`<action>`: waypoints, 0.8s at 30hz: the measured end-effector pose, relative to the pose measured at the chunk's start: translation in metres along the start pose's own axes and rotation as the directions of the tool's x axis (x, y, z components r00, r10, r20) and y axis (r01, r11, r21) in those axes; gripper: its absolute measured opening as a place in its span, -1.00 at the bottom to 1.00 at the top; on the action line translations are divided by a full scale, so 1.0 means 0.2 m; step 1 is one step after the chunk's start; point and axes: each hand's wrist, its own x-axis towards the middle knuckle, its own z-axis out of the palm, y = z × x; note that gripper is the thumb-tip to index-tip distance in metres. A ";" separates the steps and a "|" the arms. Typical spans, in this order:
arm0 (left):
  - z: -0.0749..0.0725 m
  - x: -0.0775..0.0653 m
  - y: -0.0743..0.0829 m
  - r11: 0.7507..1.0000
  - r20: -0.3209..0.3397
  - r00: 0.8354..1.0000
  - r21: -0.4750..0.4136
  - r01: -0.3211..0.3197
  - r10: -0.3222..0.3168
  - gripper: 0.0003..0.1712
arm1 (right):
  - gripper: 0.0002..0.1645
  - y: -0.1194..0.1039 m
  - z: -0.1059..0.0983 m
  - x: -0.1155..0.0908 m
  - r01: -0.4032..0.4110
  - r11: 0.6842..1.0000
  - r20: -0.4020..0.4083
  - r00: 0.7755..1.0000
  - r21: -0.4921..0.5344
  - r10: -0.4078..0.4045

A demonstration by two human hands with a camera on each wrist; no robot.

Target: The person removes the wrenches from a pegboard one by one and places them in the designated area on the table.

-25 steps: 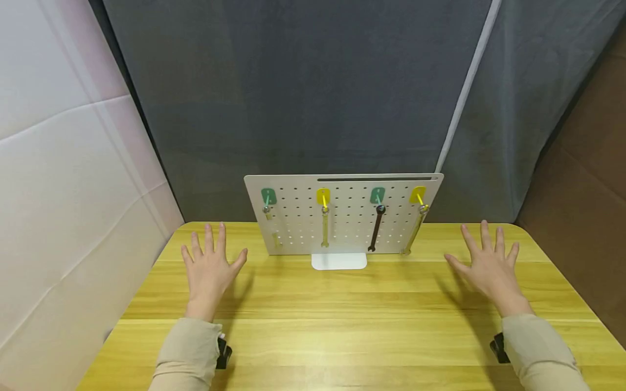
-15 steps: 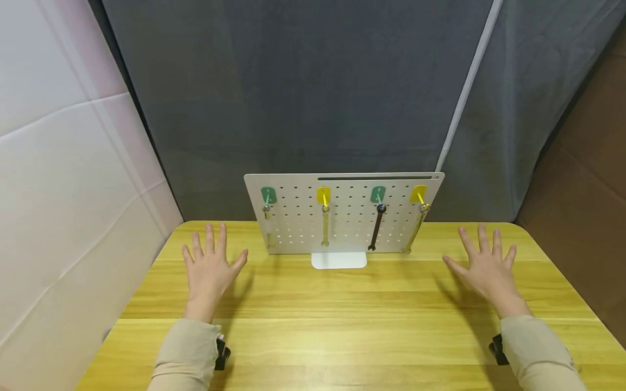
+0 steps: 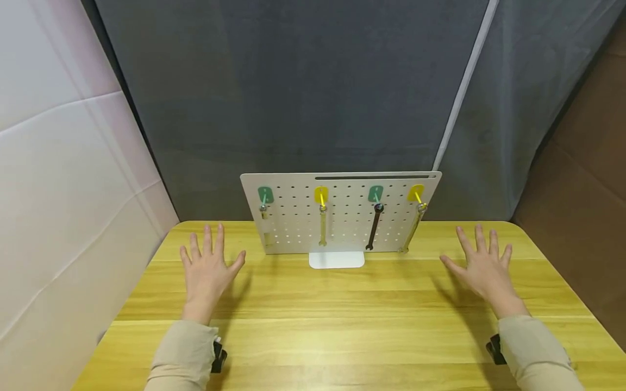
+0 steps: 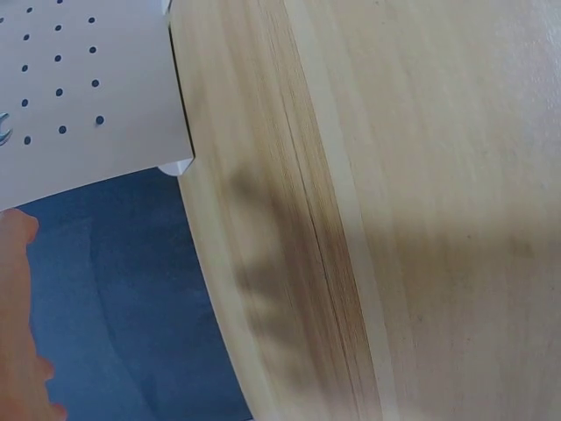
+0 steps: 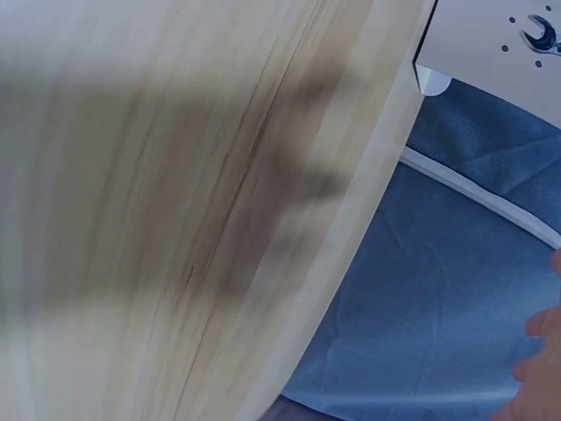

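In the head view my left hand is spread with straight fingers over the table's left side, holding nothing. My right hand is spread the same way over the right side, also with nothing in it. Between them, farther back, stands a white pegboard with green and yellow hooks. From the hooks hang several wrenches: a shiny one at far left, another shiny wrench, a dark wrench, and a slanted shiny wrench at the right. Part of one wrench's open end shows in the right wrist view.
The pegboard's white foot rests on the wooden table. A dark grey curtain closes off the back. White cloth lines the left side and a brown panel the right. Both hands cast shadows on the wood.
The right hand has shifted slightly left, its fingers still spread. The left hand stays nearly where it was. The whole head view has drifted a little, moving the pegboard slightly left in frame.
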 end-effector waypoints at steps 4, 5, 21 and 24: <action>0.00 0.00 0.00 1.000 0.004 1.000 0.003 0.000 0.000 -0.05 | 0.02 -0.01 0.00 0.00 -0.003 1.000 -0.004 1.000 0.012 0.003; 0.00 0.00 0.00 1.000 0.006 1.000 0.005 0.000 0.000 -0.05 | 0.02 -0.01 0.00 0.00 -0.004 1.000 -0.005 1.000 0.018 0.004; -0.03 0.00 0.04 0.995 -0.042 0.998 -0.085 -0.057 0.053 -0.10 | 0.02 -0.04 -0.03 0.02 0.002 0.997 -0.040 0.999 0.081 0.001; -0.04 0.00 0.05 0.989 -0.069 0.996 -0.135 -0.069 0.060 -0.12 | 0.00 -0.06 -0.05 0.03 0.009 0.994 -0.054 0.999 0.108 -0.004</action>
